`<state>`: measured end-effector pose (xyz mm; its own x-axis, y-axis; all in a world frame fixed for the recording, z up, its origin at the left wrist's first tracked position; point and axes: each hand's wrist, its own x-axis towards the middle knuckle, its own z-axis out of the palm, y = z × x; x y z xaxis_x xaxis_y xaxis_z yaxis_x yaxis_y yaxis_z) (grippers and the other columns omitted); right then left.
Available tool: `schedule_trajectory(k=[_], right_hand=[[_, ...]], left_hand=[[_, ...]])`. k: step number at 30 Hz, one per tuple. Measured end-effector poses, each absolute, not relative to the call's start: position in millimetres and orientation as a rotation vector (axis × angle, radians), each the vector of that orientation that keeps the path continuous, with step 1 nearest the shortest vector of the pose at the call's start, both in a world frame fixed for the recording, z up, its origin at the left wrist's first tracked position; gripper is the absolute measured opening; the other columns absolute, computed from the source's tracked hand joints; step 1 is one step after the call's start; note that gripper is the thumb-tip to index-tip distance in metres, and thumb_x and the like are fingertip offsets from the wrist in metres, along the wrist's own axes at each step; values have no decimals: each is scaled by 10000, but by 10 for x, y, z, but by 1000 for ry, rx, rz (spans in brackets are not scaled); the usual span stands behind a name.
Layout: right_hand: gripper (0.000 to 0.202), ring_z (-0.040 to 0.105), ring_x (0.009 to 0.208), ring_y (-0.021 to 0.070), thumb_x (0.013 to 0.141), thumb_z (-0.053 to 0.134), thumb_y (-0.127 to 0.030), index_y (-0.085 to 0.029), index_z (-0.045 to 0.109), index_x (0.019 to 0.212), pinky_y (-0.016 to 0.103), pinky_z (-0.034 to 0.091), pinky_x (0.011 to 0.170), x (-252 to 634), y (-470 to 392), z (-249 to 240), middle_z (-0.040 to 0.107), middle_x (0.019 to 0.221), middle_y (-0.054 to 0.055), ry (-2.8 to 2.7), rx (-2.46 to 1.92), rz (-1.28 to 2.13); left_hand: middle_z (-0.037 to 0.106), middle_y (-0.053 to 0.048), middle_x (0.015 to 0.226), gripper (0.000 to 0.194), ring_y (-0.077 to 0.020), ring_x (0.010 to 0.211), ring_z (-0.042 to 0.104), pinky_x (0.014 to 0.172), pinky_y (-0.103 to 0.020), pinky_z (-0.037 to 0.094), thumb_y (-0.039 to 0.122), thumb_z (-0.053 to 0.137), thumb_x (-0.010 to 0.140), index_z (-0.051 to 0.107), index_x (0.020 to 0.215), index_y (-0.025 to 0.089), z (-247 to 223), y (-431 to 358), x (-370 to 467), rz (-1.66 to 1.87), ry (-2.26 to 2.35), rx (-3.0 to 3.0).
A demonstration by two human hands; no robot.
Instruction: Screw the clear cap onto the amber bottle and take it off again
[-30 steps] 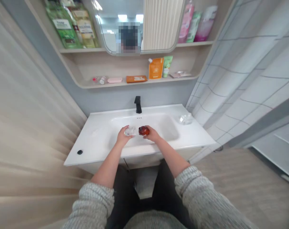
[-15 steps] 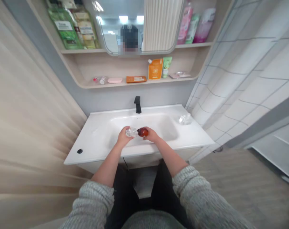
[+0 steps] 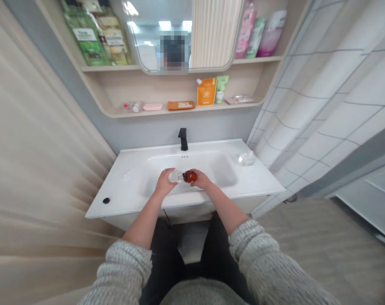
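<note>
Over the white sink basin (image 3: 224, 169), my left hand (image 3: 164, 182) is closed around a clear, transparent container (image 3: 175, 176). My right hand (image 3: 201, 179) grips a small reddish-brown bottle (image 3: 190, 176), tilted so that its dark top points left at the clear container. The bottle's top and the container's right end meet or nearly meet; whether they touch is too small to tell. Behind both hands stands the black faucet (image 3: 184, 140).
A clear plastic item (image 3: 246, 159) lies on the counter's right side, and a round black piece (image 3: 106, 201) on its left. Above, a shelf (image 3: 116, 113) holds an orange pouch (image 3: 206, 92), an orange packet (image 3: 181, 105) and a pink case (image 3: 153, 107). A mirror hangs above.
The clear container in my left hand has shifted slightly right, closer to the brown bottle's top. My right hand and the bottle have barely moved.
</note>
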<state>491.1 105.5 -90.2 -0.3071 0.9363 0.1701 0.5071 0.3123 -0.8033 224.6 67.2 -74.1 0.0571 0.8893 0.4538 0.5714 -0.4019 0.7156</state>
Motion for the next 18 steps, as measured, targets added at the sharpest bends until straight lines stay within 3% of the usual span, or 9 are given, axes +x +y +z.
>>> schedule_trajectory(k=[18], right_hand=[[753,774,1097,351,482,921,-73,-263,747,1189,530,606,1030,4911,1053,-910,812,1164,42,-1959,-1320,814]], left_hand=[[669,-112,1389,771,-379,1352,611,1259,-570,469,60,863,656,724,1387,261,-722,623,2264,1223,1458,2119]])
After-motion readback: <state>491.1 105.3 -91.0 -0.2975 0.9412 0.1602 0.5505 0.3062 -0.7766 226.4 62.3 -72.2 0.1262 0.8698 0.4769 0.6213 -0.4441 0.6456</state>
